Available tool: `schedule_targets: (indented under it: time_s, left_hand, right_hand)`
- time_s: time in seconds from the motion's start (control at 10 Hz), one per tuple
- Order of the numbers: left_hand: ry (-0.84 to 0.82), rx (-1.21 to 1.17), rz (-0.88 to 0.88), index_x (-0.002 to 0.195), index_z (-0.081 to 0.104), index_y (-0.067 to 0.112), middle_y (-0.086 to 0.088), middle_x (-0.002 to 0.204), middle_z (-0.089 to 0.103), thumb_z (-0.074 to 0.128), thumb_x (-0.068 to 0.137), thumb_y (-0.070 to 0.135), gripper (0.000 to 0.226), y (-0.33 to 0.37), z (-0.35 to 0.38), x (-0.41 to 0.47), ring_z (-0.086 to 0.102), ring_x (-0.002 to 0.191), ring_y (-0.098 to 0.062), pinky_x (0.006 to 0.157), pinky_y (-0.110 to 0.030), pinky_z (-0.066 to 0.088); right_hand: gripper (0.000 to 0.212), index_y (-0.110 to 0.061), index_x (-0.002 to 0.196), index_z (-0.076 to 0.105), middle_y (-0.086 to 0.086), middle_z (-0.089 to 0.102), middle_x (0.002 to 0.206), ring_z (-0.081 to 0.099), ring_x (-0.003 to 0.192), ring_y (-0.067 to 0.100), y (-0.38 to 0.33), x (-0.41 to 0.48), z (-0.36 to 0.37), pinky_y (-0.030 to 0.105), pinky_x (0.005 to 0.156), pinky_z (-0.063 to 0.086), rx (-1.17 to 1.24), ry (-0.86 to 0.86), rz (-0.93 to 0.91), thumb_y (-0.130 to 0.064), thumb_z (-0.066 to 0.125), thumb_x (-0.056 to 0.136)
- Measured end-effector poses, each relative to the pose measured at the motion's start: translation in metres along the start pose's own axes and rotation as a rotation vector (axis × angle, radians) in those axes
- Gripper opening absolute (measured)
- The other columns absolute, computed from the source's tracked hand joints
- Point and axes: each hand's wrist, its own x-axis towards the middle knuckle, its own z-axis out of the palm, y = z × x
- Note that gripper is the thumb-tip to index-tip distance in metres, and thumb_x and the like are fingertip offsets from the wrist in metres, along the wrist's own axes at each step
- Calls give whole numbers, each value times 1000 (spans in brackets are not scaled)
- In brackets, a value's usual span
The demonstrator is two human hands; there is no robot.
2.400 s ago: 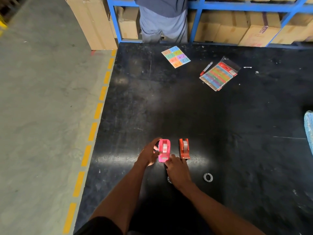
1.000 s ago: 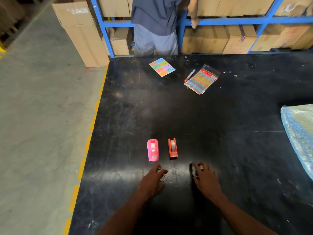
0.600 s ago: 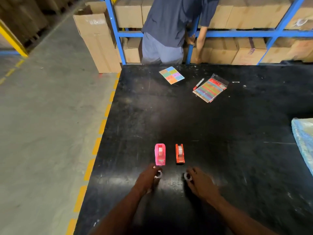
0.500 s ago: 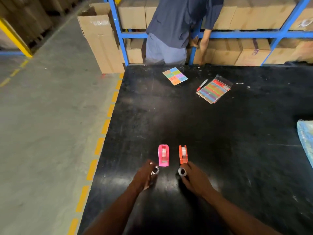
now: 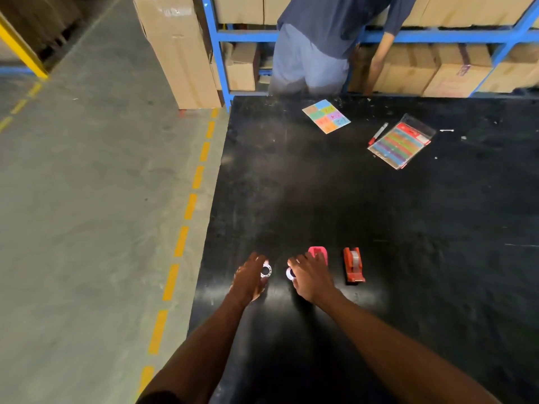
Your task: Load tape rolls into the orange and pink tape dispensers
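The orange tape dispenser stands on the black table with a clear tape roll in it. Left of it is the pink tape dispenser, mostly covered by my right hand; its inside is hidden. My right hand pinches a small white ring-shaped tape roll at its fingertips. My left hand holds a second white ring-shaped tape roll just left of the first. Both hands sit low over the table, left of the dispensers.
The table's left edge drops to a grey floor with a dashed yellow line. At the far side lie a coloured sticker sheet, a red pen and a packet of coloured strips. A person stands at blue shelving with cardboard boxes.
Both hands picked up small white rings from the table and carried them left; my right hand now covers the pink dispenser. The camera view shifted too.
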Motion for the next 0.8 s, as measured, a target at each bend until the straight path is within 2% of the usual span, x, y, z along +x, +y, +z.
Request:
schedule_targets:
  time_s: [0.2,0.3,0.4,0.5,0.6,0.7,0.8]
  left_hand:
    - [-67,-55,26,127,53,18,-4,132,52,63,88,20,41,-1,8,13,56,117,-29,93,-38,47]
    - [-69,-66,5,125,54,17,-5,131,52,62,88,17,38,-4,12,14,57,117,-31,91,-38,47]
    - [-51,-91,-1,123,54,19,-4,130,50,62,88,16,36,-5,16,15,56,116,-28,88,-37,48]
    - [-38,-115,-25,127,51,21,-4,134,48,63,88,16,41,-4,17,14,57,117,-29,90,-38,48]
    - [-59,-112,-45,134,44,25,-5,141,41,66,84,12,57,-4,19,9,54,121,-30,93,-37,48]
    - [-62,-100,-54,143,31,31,-5,150,33,71,81,16,75,-10,24,-4,46,132,-29,100,-40,48]
    - [26,-119,-13,146,31,31,-7,148,38,67,81,18,75,-27,34,-21,45,133,-28,102,-43,49]
  right_hand:
    - [37,-20,116,61,6,68,113,57,112,31,-15,12,4,53,101,31,-26,-66,77,-18,56,80]
    - [33,-18,107,67,8,71,101,61,105,32,-18,12,7,55,104,29,-61,-71,122,-13,57,76]
    - [36,-17,114,66,9,69,112,58,113,32,-22,14,5,59,110,27,-65,-64,158,-11,53,81]
    - [34,-17,114,65,8,68,113,57,113,32,-25,15,3,59,109,27,-84,-71,165,-11,53,83]
    - [36,-16,113,65,8,66,112,57,110,33,-26,7,4,57,101,36,-84,-37,156,-10,62,78]
    - [42,-18,120,59,5,61,117,55,111,31,-28,-14,5,53,97,37,8,105,119,-8,60,79]
    - [54,-21,126,54,2,58,123,53,114,27,-27,-46,11,52,95,37,27,121,91,-11,64,73]
